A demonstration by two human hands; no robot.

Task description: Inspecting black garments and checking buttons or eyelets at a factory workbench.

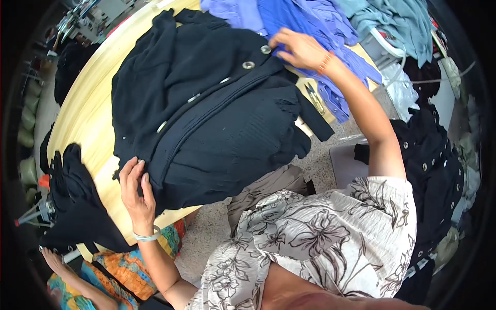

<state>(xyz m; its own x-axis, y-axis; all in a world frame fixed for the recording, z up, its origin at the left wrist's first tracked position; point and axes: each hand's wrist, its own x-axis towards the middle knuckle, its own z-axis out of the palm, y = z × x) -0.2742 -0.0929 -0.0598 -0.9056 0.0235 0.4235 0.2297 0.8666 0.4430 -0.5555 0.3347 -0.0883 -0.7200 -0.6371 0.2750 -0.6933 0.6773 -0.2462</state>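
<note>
A black knitted cardigan [196,103] lies spread over a pale wooden table, with large shiny buttons [248,65] along its front band. My left hand [137,194] rests at the cardigan's near left corner, its fingers stretched out and thumb apart. At the far right end of the band, next to a button, my right hand [302,50] has bent fingers closed on the cardigan's edge. The cloth partly hides those fingertips. Small thread snips [314,98] lie to the right of the cardigan, below my right hand.
Purple-blue garments [320,26] cover the table's far right side, with teal cloth [398,23] beyond. Black buttoned garments [429,165] are heaped at right. At left, black cloth [75,196] hangs over the table's edge [111,206], near another person's hand [57,261].
</note>
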